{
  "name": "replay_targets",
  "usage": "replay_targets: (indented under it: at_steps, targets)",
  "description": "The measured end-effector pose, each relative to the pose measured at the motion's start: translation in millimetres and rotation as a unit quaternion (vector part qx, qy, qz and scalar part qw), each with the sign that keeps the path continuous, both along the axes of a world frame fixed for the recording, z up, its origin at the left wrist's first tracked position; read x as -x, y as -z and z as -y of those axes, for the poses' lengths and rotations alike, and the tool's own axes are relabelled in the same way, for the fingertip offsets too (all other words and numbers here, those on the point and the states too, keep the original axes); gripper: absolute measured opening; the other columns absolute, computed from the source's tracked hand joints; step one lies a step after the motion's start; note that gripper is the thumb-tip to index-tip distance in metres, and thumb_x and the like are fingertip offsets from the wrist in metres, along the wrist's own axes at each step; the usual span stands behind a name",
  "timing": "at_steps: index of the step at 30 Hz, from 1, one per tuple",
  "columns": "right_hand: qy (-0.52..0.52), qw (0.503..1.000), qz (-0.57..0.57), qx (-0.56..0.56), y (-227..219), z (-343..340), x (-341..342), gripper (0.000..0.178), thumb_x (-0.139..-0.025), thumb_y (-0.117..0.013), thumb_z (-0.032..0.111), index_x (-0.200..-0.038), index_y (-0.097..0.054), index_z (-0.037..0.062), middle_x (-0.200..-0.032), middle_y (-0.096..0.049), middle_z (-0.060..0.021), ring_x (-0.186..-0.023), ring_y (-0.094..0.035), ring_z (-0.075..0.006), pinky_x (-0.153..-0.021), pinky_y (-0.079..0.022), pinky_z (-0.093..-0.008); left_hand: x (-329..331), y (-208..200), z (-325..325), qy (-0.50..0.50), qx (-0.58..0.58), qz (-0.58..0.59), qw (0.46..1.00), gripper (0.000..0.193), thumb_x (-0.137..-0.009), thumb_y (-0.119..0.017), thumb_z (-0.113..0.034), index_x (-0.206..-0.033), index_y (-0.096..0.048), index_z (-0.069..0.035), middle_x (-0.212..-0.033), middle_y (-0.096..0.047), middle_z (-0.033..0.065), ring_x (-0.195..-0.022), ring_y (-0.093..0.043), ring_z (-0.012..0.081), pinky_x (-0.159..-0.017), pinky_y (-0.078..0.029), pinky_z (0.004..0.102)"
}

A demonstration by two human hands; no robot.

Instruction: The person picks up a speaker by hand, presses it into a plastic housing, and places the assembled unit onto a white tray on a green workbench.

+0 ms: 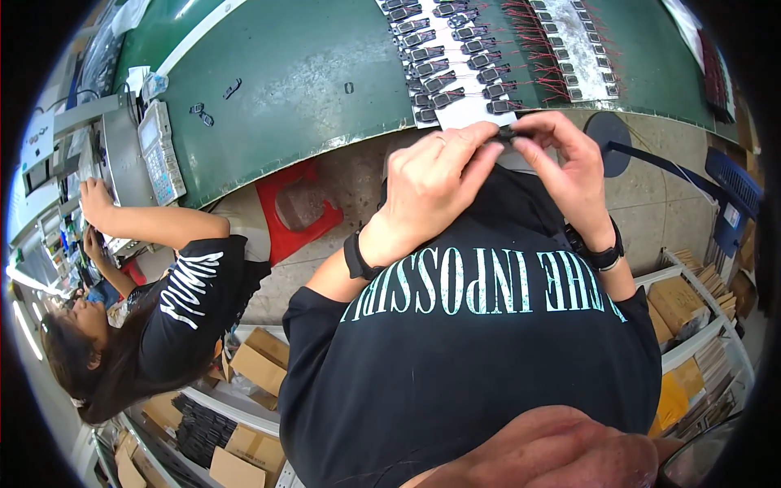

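Note:
At the near edge of the green table, the fingertips of my left hand [435, 179] and my right hand [565, 163] meet around a small black part [506, 133]. Both hands are closed in a pinch, and the fingers cover most of it, so its exact kind is hidden. Just beyond them, a white strip [460, 102] carries two rows of small black modules [446, 98] with thin wires. To its right, a second pale strip [584, 57] bears further small dark rectangular pieces [572, 80] with red wires.
A few loose black pieces [232, 88] lie on the green table [301, 89]. At left a co-worker [175, 293] works beside a machine with a keypad [163, 154]. A red stool [301, 207] stands below the table; cardboard boxes [260, 358] fill shelves behind.

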State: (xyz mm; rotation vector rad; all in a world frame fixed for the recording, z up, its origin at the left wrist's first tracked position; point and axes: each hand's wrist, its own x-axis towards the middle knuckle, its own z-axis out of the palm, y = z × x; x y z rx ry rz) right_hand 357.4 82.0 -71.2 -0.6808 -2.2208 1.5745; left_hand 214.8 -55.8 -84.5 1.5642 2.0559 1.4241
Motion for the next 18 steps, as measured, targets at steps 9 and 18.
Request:
replay_targets:
  at_steps: [9, 18]
  targets:
    - [0.019, 0.997, 0.004, 0.080, 12, -24, -12, 0.021, -0.091, -0.065, -0.001, -0.112, -0.063, -0.0002, -0.101, -0.063, 0.0010, -0.084, -0.057, -0.0043, -0.074, -0.046, -0.0191, 19, 12, -7, 0.008, -0.002, -0.270, 0.963, 0.036, -0.072, -0.080, -0.016, -0.105, -0.070, -0.009, -0.116, -0.066, 0.0053, -0.117, -0.058, 0.0258, -0.095, -0.048, 0.0432]
    - [0.103, 0.977, -0.083, 0.167, 15, -26, -14, 0.023, -0.093, -0.063, 0.000, -0.116, -0.060, 0.0004, -0.099, -0.062, -0.0002, -0.081, -0.055, -0.0033, -0.071, -0.044, -0.0181, 9, 20, -8, 0.040, 0.076, -0.292, 0.952, 0.056, -0.072, -0.080, -0.029, -0.122, -0.064, -0.007, -0.134, -0.058, 0.0073, -0.133, -0.046, 0.0286, -0.116, -0.027, 0.0559]
